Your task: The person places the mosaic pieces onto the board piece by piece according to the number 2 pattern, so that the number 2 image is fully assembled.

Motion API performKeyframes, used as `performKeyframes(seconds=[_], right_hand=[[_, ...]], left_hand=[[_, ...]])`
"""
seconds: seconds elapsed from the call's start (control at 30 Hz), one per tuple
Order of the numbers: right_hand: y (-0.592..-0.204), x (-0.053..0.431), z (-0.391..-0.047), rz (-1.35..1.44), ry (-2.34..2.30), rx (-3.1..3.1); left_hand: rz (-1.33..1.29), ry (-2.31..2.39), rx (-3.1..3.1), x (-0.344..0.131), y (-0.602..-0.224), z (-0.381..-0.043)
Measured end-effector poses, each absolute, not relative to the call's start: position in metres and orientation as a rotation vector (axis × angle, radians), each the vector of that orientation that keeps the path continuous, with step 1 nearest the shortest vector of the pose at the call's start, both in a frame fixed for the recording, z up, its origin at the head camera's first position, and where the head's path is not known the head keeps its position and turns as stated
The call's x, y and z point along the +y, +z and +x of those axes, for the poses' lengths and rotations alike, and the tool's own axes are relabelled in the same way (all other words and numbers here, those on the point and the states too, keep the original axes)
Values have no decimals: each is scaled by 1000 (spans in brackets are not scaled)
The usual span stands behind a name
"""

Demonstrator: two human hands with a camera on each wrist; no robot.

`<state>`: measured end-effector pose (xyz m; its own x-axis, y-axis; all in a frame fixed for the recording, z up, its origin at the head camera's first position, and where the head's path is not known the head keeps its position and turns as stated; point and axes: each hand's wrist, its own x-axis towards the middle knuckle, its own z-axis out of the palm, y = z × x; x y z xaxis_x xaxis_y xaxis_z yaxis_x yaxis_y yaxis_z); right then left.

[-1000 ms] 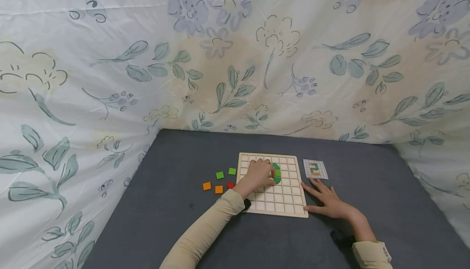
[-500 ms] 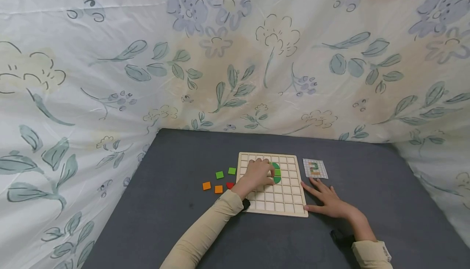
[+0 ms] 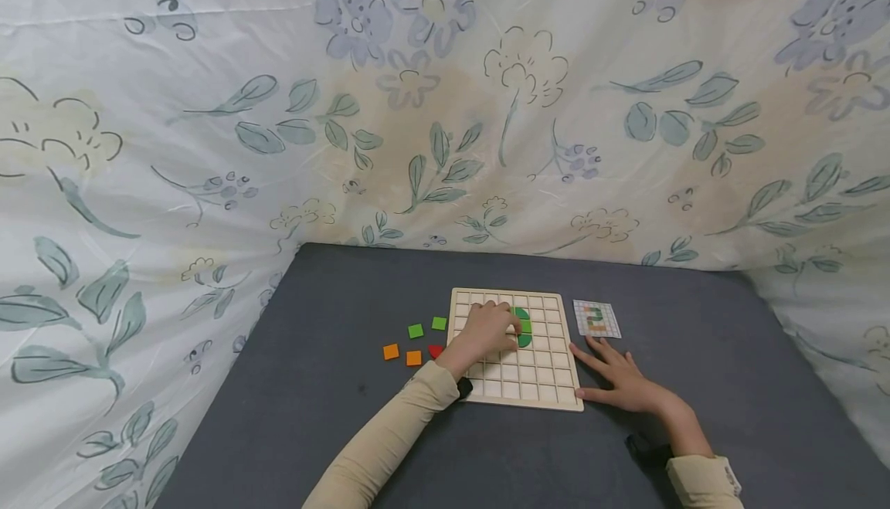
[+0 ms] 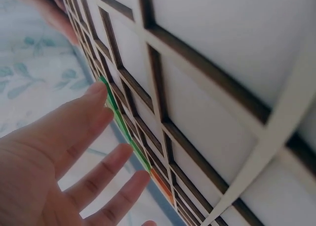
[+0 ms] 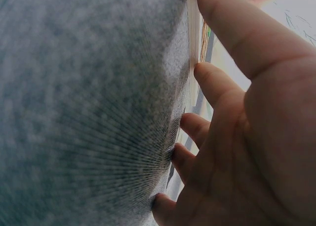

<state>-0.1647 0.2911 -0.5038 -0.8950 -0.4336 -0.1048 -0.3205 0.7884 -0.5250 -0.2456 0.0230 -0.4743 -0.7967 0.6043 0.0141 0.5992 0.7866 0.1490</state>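
A pale wooden grid board (image 3: 528, 393) lies on the dark table. Green pieces (image 3: 524, 327), two rounded and one square between them, sit in a column of its cells. Over the board's left half, my left hand (image 3: 487, 329) reaches with its fingertips at the tiles. In the left wrist view, the thumb and fingers extend toward a row of green tiles (image 4: 120, 119), and an orange tile (image 4: 162, 185) sits beyond them. My right hand (image 3: 626, 381) spreads its fingers beside the board, thumb and index finger at the right edge, another fingertip at the printed pattern card (image 3: 601, 320).
Left of the board lie loose green squares (image 3: 416, 330), orange squares (image 3: 413, 357) and a red piece (image 3: 436, 351), partly covered by the left forearm. A floral cloth (image 3: 445, 146) hangs behind the table.
Both hands keep nearly the same place; the left fingertips shift very slightly at the green pieces.
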Motion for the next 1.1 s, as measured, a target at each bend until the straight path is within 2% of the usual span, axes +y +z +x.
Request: performKeyframes(seconds=[0.57,1.1], right_hand=[[-505,291,-164,-595,-766,2758],[-505,290,-162,-587,-780,2752]], left_hand=[[921,333,2974,-5,-472,-246],[751,525,3007,-44,-472,-249]])
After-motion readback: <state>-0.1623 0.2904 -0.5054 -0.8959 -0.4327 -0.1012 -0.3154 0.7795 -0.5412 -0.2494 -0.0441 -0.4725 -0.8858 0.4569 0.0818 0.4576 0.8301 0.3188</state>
